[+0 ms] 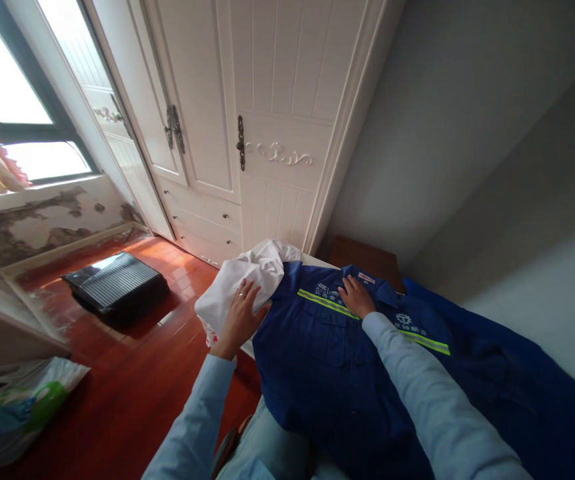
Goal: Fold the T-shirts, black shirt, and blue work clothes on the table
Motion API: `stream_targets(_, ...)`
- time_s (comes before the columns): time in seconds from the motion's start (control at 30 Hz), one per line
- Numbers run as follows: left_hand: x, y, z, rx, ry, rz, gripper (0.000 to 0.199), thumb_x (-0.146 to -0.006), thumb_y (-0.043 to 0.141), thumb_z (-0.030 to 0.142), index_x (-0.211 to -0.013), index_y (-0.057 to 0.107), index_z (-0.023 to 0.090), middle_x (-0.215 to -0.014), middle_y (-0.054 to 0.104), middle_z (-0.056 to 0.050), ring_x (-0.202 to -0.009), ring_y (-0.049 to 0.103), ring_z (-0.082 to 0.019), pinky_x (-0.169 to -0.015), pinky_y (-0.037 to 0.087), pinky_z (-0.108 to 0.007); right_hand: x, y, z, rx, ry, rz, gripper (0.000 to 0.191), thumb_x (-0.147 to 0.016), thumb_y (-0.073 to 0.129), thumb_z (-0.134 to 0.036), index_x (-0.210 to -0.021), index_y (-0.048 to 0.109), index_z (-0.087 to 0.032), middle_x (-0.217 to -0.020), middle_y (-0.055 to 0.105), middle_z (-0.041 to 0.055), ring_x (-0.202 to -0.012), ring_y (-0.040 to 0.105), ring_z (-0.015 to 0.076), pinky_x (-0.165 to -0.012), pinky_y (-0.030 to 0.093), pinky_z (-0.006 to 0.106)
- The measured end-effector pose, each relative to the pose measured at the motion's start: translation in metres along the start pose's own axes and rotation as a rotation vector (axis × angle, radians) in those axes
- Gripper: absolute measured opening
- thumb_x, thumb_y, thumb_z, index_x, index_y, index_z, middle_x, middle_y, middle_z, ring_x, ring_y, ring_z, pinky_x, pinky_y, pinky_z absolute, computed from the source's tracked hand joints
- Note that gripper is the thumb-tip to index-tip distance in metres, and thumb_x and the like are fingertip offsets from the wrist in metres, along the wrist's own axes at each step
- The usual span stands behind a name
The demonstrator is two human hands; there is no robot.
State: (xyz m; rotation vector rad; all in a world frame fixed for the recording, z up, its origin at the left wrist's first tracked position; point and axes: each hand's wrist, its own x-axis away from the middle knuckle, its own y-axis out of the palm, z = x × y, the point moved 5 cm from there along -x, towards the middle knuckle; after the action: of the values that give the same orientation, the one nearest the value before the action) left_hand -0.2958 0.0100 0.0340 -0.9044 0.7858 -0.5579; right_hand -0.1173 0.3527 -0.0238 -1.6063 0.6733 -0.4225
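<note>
A dark blue work jacket [312,347] lies spread in front of me, its collar at the far side. Bright yellow-green reflective stripes and white printing cross its chest. My right hand [357,297] rests on the upper front just below the collar, fingers spread and holding nothing. To the left, my left hand [242,313] lies with fingers apart on a bundled white cloth [222,287] beside the jacket's sleeve. A ring shows on that hand. Some red marking is visible at the cloth's lower edge. The jacket's lower part runs toward my lap.
A white wardrobe [287,87] with dark handles stands ahead. On the red wooden floor [132,400] are a black suitcase-like box [117,287] and a plastic bag [22,407]. A brown wooden piece [365,259] sits behind the jacket, near the grey wall [467,147].
</note>
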Motion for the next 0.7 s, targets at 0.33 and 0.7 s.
stream_targets(0.33, -0.041, 0.039, -0.009, -0.186, -0.025, 0.012, 0.048, -0.100, 0.042, 0.036, -0.139, 0.055, 0.012, -0.150, 0.053, -0.019, -0.149, 0.034, -0.034, -0.121, 0.026, -0.051, -0.002, -0.037, -0.169, -0.063, -0.352, -0.019, 0.055, -0.092, 0.058, -0.034, -0.144, 0.052, -0.014, -0.153, 0.048, 0.0180, -0.141, 0.044, 0.0289, -0.117, 0.035, 0.042)
stream_targets(0.7, -0.041, 0.039, -0.018, -0.094, -0.060, 0.045, 0.042, -0.095, 0.041, 0.019, -0.131, 0.061, 0.011, -0.147, 0.057, -0.017, -0.146, 0.041, -0.029, -0.121, 0.029, -0.045, 0.006, -0.038, -0.209, -0.388, -0.076, 0.035, 0.020, -0.092, 0.049, -0.029, -0.086, 0.066, -0.020, -0.091, 0.072, 0.0081, -0.088, 0.068, 0.0221, -0.077, 0.053, 0.032)
